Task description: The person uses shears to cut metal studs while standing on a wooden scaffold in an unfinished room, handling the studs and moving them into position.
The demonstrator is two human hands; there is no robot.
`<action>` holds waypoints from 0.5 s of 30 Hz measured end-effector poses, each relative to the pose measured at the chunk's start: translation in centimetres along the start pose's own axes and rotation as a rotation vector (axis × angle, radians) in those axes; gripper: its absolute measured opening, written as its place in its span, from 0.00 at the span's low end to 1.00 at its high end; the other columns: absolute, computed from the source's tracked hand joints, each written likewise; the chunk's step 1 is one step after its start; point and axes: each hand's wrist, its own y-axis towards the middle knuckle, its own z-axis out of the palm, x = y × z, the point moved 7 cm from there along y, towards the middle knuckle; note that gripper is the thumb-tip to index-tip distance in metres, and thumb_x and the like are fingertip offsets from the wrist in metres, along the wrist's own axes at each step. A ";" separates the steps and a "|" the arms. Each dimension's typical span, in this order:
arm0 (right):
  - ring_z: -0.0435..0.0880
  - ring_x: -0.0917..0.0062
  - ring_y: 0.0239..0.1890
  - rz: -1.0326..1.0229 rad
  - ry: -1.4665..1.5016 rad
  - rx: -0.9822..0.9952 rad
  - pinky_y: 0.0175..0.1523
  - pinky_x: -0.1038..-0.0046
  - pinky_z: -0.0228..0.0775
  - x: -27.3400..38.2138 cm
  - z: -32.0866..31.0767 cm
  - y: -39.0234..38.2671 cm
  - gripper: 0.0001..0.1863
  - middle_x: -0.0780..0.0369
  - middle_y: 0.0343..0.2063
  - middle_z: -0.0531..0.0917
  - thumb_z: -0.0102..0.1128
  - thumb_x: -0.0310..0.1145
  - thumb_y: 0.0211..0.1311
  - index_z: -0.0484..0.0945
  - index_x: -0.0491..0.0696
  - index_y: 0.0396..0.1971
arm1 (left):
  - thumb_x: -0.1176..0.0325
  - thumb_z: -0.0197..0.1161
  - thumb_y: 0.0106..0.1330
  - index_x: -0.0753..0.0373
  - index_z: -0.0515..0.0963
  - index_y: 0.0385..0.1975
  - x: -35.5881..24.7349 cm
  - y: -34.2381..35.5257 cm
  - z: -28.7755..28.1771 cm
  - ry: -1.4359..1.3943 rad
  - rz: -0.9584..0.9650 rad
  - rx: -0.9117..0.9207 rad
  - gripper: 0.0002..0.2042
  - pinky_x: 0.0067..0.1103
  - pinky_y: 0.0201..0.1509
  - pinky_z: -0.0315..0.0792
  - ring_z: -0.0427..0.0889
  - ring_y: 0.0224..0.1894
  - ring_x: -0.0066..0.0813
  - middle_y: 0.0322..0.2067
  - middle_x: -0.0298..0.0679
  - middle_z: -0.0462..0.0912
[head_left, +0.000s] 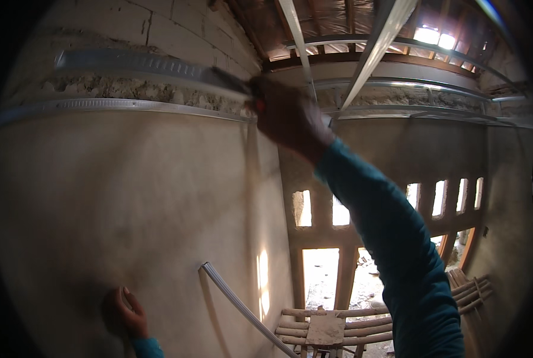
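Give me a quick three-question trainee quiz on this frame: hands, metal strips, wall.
1. True or false: the right hand is raised to the end of the upper metal strip near the top of the wall.
2. Where is the left hand? A) on the ceiling rails B) flat against the wall, low down C) on the wooden bench
3. Fill in: below the upper strip, a second metal strip runs along the ____.

Key: 1 true. 2 B. 3 wall. Whether the right hand grips the strip or a tool is too dark to tell.
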 end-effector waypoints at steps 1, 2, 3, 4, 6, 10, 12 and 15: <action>0.87 0.58 0.41 -0.087 -0.118 -0.057 0.45 0.50 0.76 0.2 0.7 2.2 0.09 0.57 0.38 0.84 0.55 0.36 0.69 0.76 0.54 0.46 | 0.68 0.65 0.72 0.64 0.77 0.51 -1.6 1.2 -1.1 0.119 0.052 0.042 0.11 0.35 0.47 0.80 0.84 0.44 0.46 0.42 0.45 0.84; 0.88 0.59 0.40 -0.100 -0.179 -0.053 0.42 0.49 0.77 0.6 1.1 3.9 0.10 0.57 0.37 0.84 0.53 0.35 0.67 0.77 0.55 0.46 | 0.67 0.64 0.73 0.63 0.78 0.49 -2.4 2.1 -2.2 0.267 0.107 0.089 0.10 0.36 0.47 0.80 0.85 0.43 0.47 0.42 0.45 0.84; 0.87 0.61 0.45 -0.199 -0.422 -0.156 0.37 0.50 0.77 -0.1 1.8 5.9 0.15 0.60 0.45 0.84 0.58 0.39 0.67 0.77 0.56 0.52 | 0.66 0.63 0.73 0.60 0.78 0.46 -2.7 2.9 -3.1 0.288 0.143 0.031 0.08 0.36 0.44 0.79 0.84 0.41 0.46 0.40 0.43 0.84; 0.87 0.62 0.44 -0.304 -0.493 -0.230 0.36 0.52 0.77 -0.6 1.5 7.5 0.15 0.61 0.43 0.84 0.58 0.37 0.65 0.78 0.56 0.51 | 0.67 0.64 0.71 0.59 0.78 0.45 -3.1 3.4 -3.5 0.313 0.157 0.036 0.07 0.37 0.43 0.78 0.84 0.40 0.46 0.39 0.43 0.84; 0.88 0.63 0.43 -0.348 -0.433 -0.226 0.37 0.56 0.79 -3.0 1.0 11.7 0.15 0.62 0.43 0.85 0.58 0.35 0.65 0.79 0.56 0.51 | 0.67 0.65 0.69 0.59 0.77 0.44 -3.8 3.9 -4.0 0.275 0.161 0.038 0.08 0.38 0.42 0.77 0.83 0.39 0.46 0.37 0.43 0.83; 0.88 0.65 0.42 -0.431 -0.738 -0.362 0.38 0.60 0.82 -7.1 -1.0 16.2 0.22 0.61 0.45 0.85 0.60 0.35 0.64 0.77 0.54 0.59 | 0.67 0.69 0.64 0.57 0.79 0.40 -4.9 3.1 -4.5 0.164 0.142 0.018 0.08 0.37 0.39 0.76 0.82 0.35 0.45 0.34 0.41 0.82; 0.89 0.64 0.43 -0.424 -0.744 -0.264 0.39 0.58 0.82 -9.8 -2.2 16.7 0.19 0.61 0.45 0.87 0.56 0.38 0.67 0.79 0.55 0.56 | 0.67 0.70 0.62 0.56 0.80 0.41 -5.8 2.8 -3.8 0.142 0.143 0.033 0.10 0.34 0.39 0.76 0.82 0.35 0.41 0.33 0.39 0.83; 0.90 0.63 0.45 -0.438 -0.666 -0.191 0.42 0.56 0.81 -12.9 -3.3 17.1 0.16 0.61 0.45 0.89 0.51 0.44 0.71 0.82 0.57 0.52 | 0.65 0.73 0.61 0.53 0.80 0.41 -9.1 3.2 -0.3 0.008 0.117 0.046 0.11 0.32 0.37 0.75 0.82 0.33 0.36 0.33 0.34 0.84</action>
